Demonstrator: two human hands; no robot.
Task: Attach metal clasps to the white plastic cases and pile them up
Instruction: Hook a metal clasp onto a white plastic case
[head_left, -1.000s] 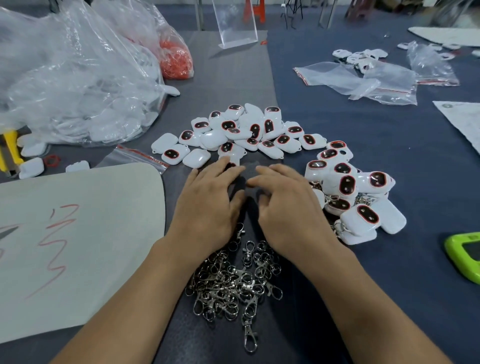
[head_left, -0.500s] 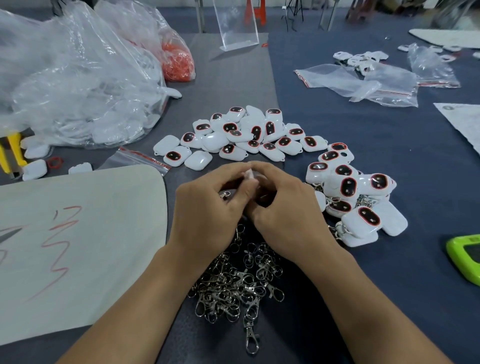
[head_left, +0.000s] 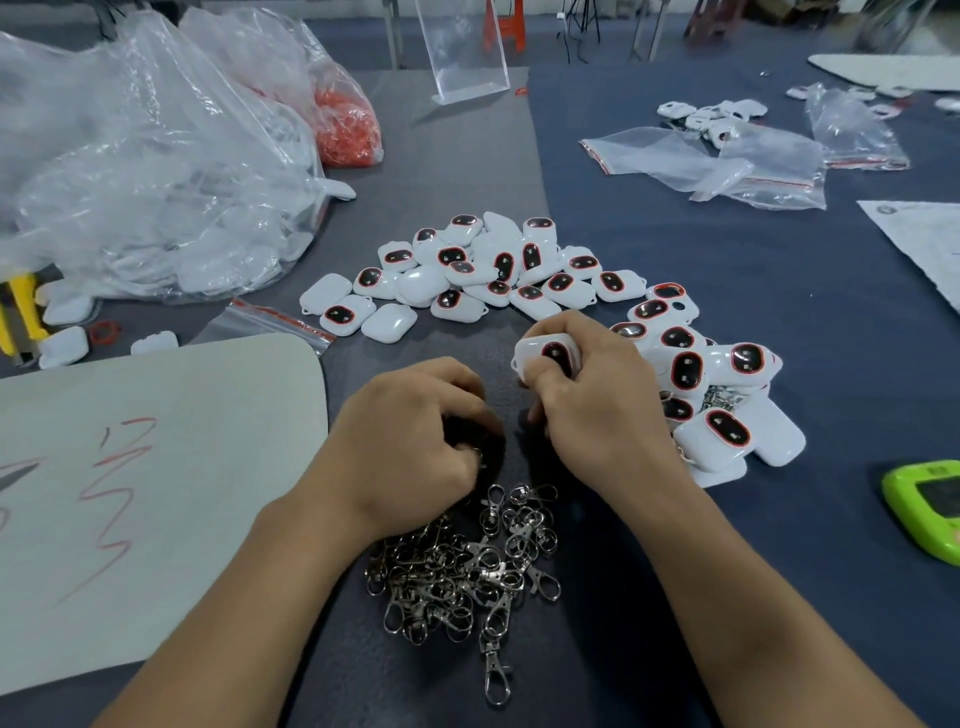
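My right hand grips a white plastic case with a red-rimmed dark window, held just above the mat. My left hand hovers beside it with fingers curled down; a small glint of a metal clasp shows at its fingertips. Below both hands lies a heap of metal clasps. Several loose white cases are spread out beyond my hands. A pile of cases with clasps attached sits right of my right hand.
A big clear bag of white cases and a bag of red rings stand at the back left. A pale board lies at left, a green device at right, zip bags far right.
My hands, pressed together around a case, have come apart. The right hand lifted the case up and to the right; the left hand dropped toward the clasp heap.
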